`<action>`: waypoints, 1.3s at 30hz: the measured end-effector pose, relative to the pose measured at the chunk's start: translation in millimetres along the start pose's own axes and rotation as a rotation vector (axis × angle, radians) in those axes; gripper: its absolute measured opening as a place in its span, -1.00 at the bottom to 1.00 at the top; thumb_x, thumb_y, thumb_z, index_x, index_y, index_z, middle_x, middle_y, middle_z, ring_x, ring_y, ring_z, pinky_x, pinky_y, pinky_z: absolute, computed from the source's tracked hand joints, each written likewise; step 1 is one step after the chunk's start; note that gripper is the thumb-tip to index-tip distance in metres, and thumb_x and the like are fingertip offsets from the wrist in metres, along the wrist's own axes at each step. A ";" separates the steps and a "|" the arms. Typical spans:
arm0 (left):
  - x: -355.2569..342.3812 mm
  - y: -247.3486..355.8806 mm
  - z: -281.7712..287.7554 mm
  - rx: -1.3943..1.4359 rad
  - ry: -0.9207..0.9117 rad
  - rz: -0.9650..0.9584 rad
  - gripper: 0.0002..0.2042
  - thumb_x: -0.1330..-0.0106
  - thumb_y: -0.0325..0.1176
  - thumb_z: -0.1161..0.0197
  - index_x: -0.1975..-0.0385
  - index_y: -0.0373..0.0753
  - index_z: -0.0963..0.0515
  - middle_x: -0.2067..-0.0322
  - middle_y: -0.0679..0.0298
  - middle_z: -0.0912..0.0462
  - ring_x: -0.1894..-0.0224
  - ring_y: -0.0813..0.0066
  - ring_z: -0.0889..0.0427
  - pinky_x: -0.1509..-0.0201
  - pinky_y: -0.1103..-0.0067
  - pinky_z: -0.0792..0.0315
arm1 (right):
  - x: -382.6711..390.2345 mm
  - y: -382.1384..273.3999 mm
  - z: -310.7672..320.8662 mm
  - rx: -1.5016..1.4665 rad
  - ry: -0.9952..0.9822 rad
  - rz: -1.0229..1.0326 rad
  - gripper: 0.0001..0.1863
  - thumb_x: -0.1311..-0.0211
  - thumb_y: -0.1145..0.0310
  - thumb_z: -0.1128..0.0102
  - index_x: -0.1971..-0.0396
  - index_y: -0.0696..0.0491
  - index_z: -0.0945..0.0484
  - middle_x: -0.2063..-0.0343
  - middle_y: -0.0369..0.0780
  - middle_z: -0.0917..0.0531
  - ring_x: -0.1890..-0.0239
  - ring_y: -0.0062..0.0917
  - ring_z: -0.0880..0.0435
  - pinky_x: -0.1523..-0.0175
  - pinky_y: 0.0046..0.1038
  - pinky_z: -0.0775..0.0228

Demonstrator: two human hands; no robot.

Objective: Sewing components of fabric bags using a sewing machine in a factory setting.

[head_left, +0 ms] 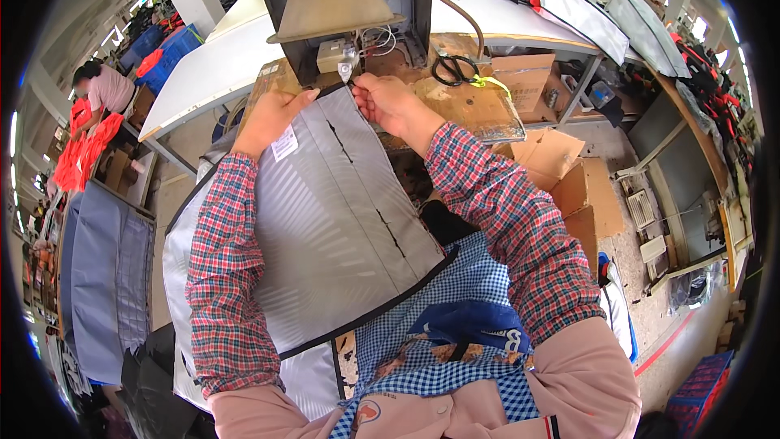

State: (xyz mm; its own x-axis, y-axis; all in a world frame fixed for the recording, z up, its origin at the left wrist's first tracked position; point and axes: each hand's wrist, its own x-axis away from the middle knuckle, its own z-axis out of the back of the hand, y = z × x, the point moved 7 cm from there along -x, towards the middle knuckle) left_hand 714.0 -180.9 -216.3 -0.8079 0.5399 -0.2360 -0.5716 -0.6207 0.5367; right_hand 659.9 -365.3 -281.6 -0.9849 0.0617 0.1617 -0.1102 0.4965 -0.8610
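A grey fabric panel point(317, 219) with black bound edges hangs before me, over my lap. Two short black stitched marks run along it, and a white label point(285, 144) sits near its upper left edge. My left hand point(275, 120) grips the panel's upper left edge, thumb on top. At the top right corner, my right hand point(392, 104) is closed on the black-edged fabric with curled fingers. That corner lies just under the small metal head point(345, 71) of a machine with a beige cone-shaped cover point(335, 0). What my fingertips pinch is partly hidden.
Black-handled scissors point(455, 71) with a yellow-green ribbon lie on the worn wooden board point(479, 114) right of the machine. Open cardboard boxes point(581, 195) stand at the right. White tables point(211, 65) flank the machine. Another person point(110, 89) works at the far left near orange fabric.
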 end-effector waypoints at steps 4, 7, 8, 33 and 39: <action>0.7 -3.7 -0.2 0.013 -0.002 0.033 -0.32 -0.29 0.14 -0.21 0.78 -0.45 -0.35 0.84 0.20 -0.16 0.75 0.42 -0.17 0.60 0.36 -0.15 | 4.1 0.2 0.7 -0.003 0.062 0.012 -0.83 -0.26 0.28 -0.13 0.45 0.04 -0.52 0.52 -0.38 -0.55 0.53 -0.65 -0.50 0.43 -0.57 -0.35; 0.6 -4.1 0.3 0.001 0.011 0.022 -0.31 -0.29 0.14 -0.21 0.79 -0.44 -0.33 0.84 0.21 -0.14 0.75 0.44 -0.15 0.61 0.36 -0.14 | 6.3 0.7 -1.0 -0.006 0.079 0.028 -0.84 -0.27 0.27 -0.16 0.45 0.01 -0.52 0.54 -0.41 -0.54 0.54 -0.67 -0.48 0.41 -0.60 -0.34; 0.4 -4.1 -0.2 0.009 0.006 0.020 -0.31 -0.29 0.14 -0.21 0.79 -0.44 -0.33 0.84 0.21 -0.14 0.75 0.44 -0.15 0.61 0.36 -0.14 | 6.9 1.3 -3.2 -0.010 0.064 0.029 -0.84 -0.27 0.27 -0.16 0.45 0.01 -0.52 0.54 -0.41 -0.54 0.54 -0.67 -0.48 0.41 -0.60 -0.34; 67.1 35.3 41.8 0.108 -0.052 0.005 -0.39 -0.36 0.05 -0.18 0.77 -0.35 -0.27 0.79 0.44 -0.15 0.67 0.66 -0.10 0.62 0.49 -0.04 | 210.8 -51.8 -25.1 1.699 -0.071 1.295 -0.58 -0.13 0.28 -0.23 -0.03 -0.08 -0.52 -0.09 -0.17 -0.51 -0.16 -0.22 -0.45 -0.18 -0.19 -0.32; 123.4 95.6 22.6 0.171 -0.225 -0.074 -0.46 -0.43 -0.04 -0.12 0.72 -0.32 -0.25 0.75 0.46 -0.12 0.61 0.69 -0.08 0.60 0.52 -0.03 | 312.4 14.7 -97.7 1.556 -0.760 1.779 -0.57 -0.12 0.29 -0.12 -0.05 -0.09 -0.50 -0.14 -0.19 -0.47 -0.21 -0.24 -0.40 -0.22 -0.05 -0.26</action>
State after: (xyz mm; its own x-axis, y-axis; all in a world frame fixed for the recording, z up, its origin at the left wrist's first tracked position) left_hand 562.9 -160.7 -175.8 -0.7017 0.7049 -0.1041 -0.5802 -0.4803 0.6578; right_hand 363.6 -254.1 -196.6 -0.0572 -0.8168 -0.5741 0.8404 -0.3499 0.4140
